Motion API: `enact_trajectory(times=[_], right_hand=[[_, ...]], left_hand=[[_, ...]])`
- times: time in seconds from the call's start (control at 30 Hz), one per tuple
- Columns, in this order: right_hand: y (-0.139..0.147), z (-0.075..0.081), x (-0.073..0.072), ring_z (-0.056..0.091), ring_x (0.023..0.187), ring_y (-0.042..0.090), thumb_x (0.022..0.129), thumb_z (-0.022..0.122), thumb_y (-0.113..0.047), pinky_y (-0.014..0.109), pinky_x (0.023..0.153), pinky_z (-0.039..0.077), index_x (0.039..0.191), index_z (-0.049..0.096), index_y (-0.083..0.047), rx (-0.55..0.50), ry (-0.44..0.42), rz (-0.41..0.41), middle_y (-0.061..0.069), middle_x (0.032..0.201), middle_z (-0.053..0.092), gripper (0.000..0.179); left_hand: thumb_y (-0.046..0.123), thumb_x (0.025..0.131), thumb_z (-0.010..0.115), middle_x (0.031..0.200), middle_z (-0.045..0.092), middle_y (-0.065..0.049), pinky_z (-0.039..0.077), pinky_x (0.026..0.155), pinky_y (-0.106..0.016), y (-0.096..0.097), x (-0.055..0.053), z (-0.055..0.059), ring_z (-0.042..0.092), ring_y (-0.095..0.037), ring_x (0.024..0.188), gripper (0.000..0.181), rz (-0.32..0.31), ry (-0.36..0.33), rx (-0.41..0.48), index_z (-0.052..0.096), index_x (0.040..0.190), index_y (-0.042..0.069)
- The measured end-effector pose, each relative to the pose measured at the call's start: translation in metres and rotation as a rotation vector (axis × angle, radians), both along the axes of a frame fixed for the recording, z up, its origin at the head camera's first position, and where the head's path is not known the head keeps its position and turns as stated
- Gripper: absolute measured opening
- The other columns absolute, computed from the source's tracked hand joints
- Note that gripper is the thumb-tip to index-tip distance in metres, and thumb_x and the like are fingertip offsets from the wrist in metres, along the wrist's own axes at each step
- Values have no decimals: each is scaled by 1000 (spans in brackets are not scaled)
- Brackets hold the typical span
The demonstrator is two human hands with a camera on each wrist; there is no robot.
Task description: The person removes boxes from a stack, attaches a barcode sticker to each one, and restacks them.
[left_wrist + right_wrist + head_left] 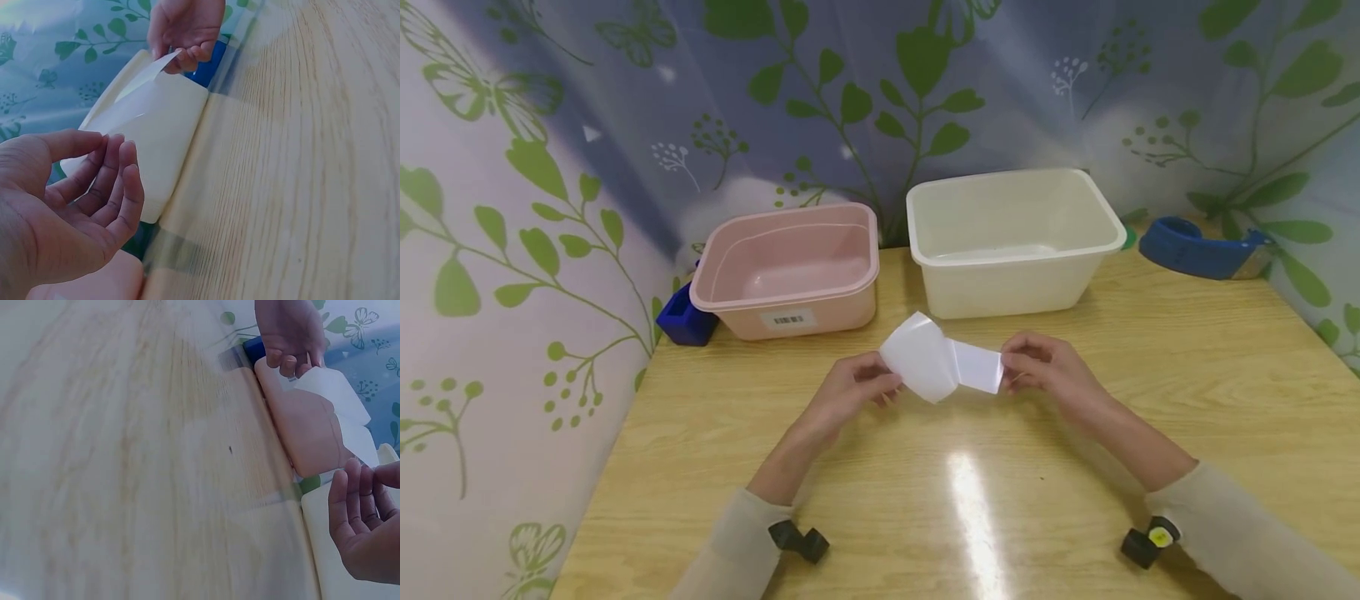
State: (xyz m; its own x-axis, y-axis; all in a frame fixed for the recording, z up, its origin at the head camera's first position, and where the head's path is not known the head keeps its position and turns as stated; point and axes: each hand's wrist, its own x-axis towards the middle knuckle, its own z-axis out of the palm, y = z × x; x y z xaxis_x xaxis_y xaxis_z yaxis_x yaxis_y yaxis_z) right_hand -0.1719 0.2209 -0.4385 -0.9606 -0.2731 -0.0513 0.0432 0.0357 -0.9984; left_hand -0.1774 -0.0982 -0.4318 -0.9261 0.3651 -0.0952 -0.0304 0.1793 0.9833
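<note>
A thin, glossy white sheet (919,358) is held above the table, its left part broad and curved. A smaller white rectangular piece (979,367) meets its right edge; whether the two are joined, I cannot tell. My left hand (853,392) pinches the broad part at its left edge between thumb and fingers. At the other end, my right hand (1048,367) pinches the small rectangle's right edge. From the right wrist, the white sheet (331,387) stretches between both hands. In the left wrist view the sheet (134,103) looks thin and partly see-through.
A pink basin (797,312) and a cream-white basin (1007,287) stand along the back of the wooden table (880,500). Left of the pink one is a small dark blue box (687,317). A blue tape dispenser (1198,250) sits at the back right. Patterned curtains (850,108) hang behind.
</note>
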Motion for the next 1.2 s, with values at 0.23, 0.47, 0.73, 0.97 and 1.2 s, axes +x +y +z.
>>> enact_trajectory(times=[0.23, 0.47, 0.73, 0.97, 1.2], right_hand=[[10, 3, 1, 68, 82, 18, 105, 63, -15, 33, 79, 62, 112, 61, 4, 1, 12, -31, 4, 94, 69, 20], [20, 1, 0, 69, 78, 17, 104, 65, -13, 31, 76, 62, 109, 62, 0, -61, -1, -56, 4, 87, 70, 14], [26, -1, -1, 68, 77, 17, 103, 66, -15, 29, 75, 61, 108, 62, -1, -70, -5, -65, 3, 87, 69, 15], [27, -1, 0, 69, 77, 17, 103, 66, -15, 30, 75, 61, 109, 61, 0, -73, -3, -65, 4, 86, 70, 17], [27, -1, 0, 69, 78, 18, 103, 67, -16, 30, 76, 61, 110, 61, 1, -70, -11, -71, 4, 86, 70, 19]], left_hand=[[12, 100, 68, 103, 69, -28, 57, 77, -37, -6, 0, -2, 68, -34, 91, 19, 26, 2, 3, 69, 110, -4], [10, 99, 68, 100, 69, -29, 56, 75, -34, -8, -1, -3, 67, -29, 86, 17, 46, -10, 4, 68, 106, -5], [10, 101, 66, 90, 71, -8, 57, 75, -35, -10, -1, -4, 67, -19, 82, 16, 21, -52, -8, 65, 106, -4], [10, 103, 62, 90, 71, -6, 57, 68, -31, -12, 1, -7, 68, -18, 79, 16, -5, -115, 12, 62, 107, -6], [9, 105, 55, 86, 69, -8, 57, 63, -31, -21, -1, -14, 68, -20, 74, 15, 52, -159, 48, 59, 103, -5]])
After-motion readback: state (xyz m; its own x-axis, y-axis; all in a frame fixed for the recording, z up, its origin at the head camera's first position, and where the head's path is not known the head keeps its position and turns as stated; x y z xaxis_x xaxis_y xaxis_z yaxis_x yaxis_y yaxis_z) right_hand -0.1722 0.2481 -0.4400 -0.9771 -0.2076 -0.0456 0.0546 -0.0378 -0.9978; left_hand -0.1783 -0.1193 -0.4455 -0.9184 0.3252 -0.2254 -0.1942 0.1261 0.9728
